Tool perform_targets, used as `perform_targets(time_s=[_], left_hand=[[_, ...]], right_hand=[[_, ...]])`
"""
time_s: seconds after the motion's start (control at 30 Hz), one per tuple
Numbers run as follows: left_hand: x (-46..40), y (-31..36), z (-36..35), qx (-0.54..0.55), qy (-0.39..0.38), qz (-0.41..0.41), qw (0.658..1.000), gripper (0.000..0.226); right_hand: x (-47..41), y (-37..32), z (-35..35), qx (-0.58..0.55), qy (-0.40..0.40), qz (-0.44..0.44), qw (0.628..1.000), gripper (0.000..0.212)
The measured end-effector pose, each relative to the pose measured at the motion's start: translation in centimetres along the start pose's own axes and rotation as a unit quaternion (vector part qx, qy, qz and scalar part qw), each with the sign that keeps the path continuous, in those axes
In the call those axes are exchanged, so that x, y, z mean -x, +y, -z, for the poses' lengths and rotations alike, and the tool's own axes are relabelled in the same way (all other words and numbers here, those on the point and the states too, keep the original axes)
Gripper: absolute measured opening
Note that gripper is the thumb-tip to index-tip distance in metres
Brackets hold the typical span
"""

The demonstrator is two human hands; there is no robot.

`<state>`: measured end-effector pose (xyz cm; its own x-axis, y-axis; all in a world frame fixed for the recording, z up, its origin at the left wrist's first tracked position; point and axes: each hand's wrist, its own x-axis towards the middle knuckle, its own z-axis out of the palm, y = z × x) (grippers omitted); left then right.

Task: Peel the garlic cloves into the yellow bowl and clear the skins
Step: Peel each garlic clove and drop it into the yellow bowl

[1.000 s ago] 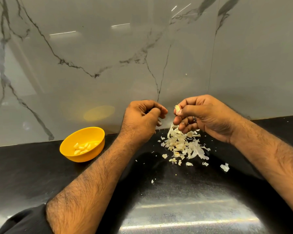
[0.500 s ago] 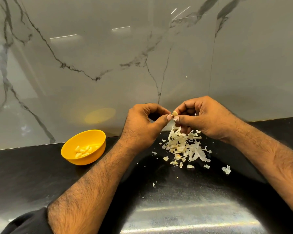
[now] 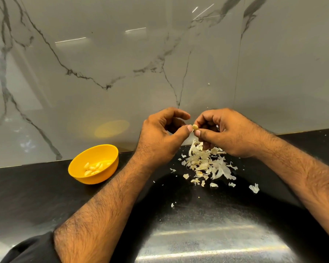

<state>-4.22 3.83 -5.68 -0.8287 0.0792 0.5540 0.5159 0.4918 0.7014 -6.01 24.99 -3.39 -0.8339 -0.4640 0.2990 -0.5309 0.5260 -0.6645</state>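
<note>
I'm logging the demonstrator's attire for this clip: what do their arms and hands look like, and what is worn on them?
Both forearms are bare and hairy, with no watch or glove on the left hand or right hand. A black sleeve shows at the left arm's lower end. No sleeve shows on the right arm.

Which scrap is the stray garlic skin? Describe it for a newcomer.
Start at the black stone counter, then find the pale heap of garlic skins under the right hand. The stray white papery skin lies alone, right of the heap, beside the right forearm.
</note>
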Motion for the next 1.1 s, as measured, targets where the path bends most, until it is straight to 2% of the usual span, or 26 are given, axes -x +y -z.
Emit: perform_targets(time_s=[0.13,0.23,0.37,0.5,0.8,1.1], left_hand=[[0.0,0.3,0.2,-0.023,-0.022,-0.033,0.999,0.010],[-0.1,0.0,0.1,-0.036,-0.003,-0.013,0.999,0.007],[0.0,0.0,-0.1,0.022,-0.007,0.028,0.999,0.013],[0.3,0.4,-0.3,0.048,-0.001,0.010,0.999,0.014],[0.4,1.2,-0.4,0.132,0.038,0.080,0.987,0.005],[0.3,1.3,0.1,0.178,-0.001,0.104,0.979,0.009]], right_hand=[[0.0,-0.1,-0.3,0.037,-0.007,0.005,0.999,0.009],[0.1,-0.4,-0.1,0.033,0.015,0.016,0.999,0.009],[0.2,-0.4,0.1,0.014,0.038,0.029,0.999,0.009],[0.1,-0.4,-0.5,0.024,0.056,0.036,0.997,0.011],[-0.2,-0.2,-1.9,0.158,0.103,0.099,0.977,0.015],[0.0,-0.4,-2.0,0.120,0.140,0.096,0.978,0.015]])
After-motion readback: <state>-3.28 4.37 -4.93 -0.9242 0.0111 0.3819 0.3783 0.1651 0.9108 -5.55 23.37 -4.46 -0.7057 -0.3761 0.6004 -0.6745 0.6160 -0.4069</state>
